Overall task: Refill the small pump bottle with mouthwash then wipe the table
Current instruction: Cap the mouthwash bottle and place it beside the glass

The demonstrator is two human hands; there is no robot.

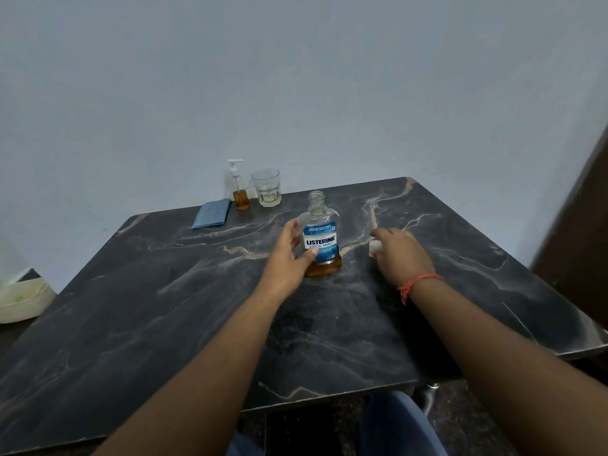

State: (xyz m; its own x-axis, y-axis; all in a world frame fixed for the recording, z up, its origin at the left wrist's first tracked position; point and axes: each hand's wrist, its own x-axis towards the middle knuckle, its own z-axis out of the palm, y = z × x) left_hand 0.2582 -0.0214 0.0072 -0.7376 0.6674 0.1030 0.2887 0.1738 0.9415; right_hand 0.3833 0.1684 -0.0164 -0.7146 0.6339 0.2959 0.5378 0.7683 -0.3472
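Observation:
The mouthwash bottle (321,238) stands upright in the middle of the dark marble table (164,307), its neck uncapped, with amber liquid low in its base. My left hand (291,255) grips its left side. My right hand (399,255) rests on the table to the bottle's right, fingers closed over a small white cap (375,246). The small pump bottle (239,189), pump on and holding some amber liquid, stands at the table's far edge. Beside it on the left lies a folded blue cloth (212,213).
An empty clear glass (267,187) stands just right of the pump bottle against the pale wall. A cream-coloured tub (19,301) sits off the table's left edge. A dark wooden panel (579,258) rises at the right.

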